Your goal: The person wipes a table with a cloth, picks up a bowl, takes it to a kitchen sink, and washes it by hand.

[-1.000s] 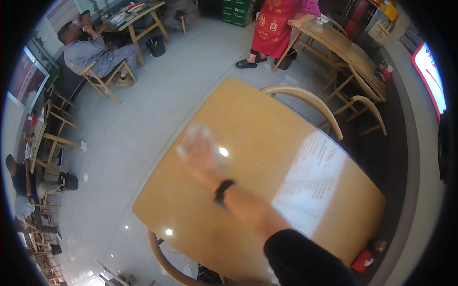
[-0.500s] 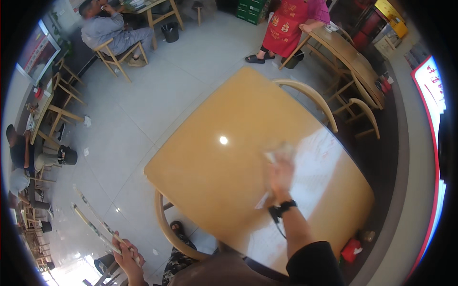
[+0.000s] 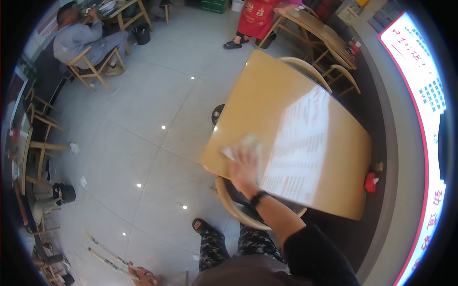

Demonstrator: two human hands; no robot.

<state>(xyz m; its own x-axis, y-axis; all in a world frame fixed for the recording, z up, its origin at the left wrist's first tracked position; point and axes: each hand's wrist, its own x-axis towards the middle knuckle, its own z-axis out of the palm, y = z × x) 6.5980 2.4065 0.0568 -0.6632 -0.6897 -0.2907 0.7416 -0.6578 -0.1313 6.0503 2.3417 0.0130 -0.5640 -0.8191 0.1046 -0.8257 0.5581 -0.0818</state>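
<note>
Pressing flat on a crumpled whitish cloth [image 3: 250,141], your right hand [image 3: 244,167] is nearer, by the left corner of the shiny light-brown wooden table [image 3: 267,90]; your left hand [image 3: 143,276], well away, grips two long thin pale sticks [image 3: 109,260]; the cloth's long way is hidden

Head-worn fisheye cam, L of pair, facing down, tabletop [image 3: 268,97] close below, floor [image 3: 107,155] farther off

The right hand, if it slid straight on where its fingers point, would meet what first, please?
Past the pale cloth under its fingers, the right hand looks free to cross the wooden tabletop toward the far edge, though blur leaves its exact heading uncertain.
</note>
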